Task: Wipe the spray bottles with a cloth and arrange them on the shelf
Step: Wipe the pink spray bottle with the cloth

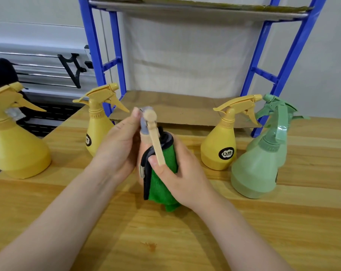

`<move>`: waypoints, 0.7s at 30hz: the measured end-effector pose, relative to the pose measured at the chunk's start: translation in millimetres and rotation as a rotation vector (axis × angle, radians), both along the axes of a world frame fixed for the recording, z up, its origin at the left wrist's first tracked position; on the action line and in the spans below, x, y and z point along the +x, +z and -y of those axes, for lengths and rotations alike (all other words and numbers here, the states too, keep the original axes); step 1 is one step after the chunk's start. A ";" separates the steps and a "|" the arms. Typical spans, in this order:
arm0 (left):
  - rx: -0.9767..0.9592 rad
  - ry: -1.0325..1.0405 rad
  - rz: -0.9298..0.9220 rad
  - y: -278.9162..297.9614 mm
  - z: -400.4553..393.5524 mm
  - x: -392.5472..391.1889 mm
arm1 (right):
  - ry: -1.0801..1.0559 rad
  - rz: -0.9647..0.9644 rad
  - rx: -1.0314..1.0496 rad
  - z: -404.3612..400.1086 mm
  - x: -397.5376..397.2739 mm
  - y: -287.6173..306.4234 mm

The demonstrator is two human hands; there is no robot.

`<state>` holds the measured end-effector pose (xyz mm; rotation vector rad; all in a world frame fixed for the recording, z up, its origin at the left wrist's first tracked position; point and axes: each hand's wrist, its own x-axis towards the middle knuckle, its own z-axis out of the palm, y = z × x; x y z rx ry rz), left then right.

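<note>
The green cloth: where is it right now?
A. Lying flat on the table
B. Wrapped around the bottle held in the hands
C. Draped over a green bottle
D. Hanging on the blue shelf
B: the cloth is wrapped around the held bottle, pressed on by the right hand, while the left hand grips the bottle's other side.

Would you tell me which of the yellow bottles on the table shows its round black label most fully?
The yellow bottle right of the hands, beside the green bottles; the label faces the camera.
</note>
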<state>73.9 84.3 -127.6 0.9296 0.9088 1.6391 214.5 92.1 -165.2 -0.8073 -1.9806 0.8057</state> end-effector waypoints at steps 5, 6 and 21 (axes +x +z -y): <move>0.020 -0.054 -0.079 -2.1 4.6 10.0 | -0.009 -0.041 -0.037 0.7 3.9 7.9; 0.017 -0.035 -0.083 -2.5 5.3 11.2 | -0.003 -0.039 -0.053 1.2 3.9 10.2; 0.264 -0.119 -0.332 -19.2 9.9 27.4 | -0.372 -0.144 0.182 -4.3 8.1 11.3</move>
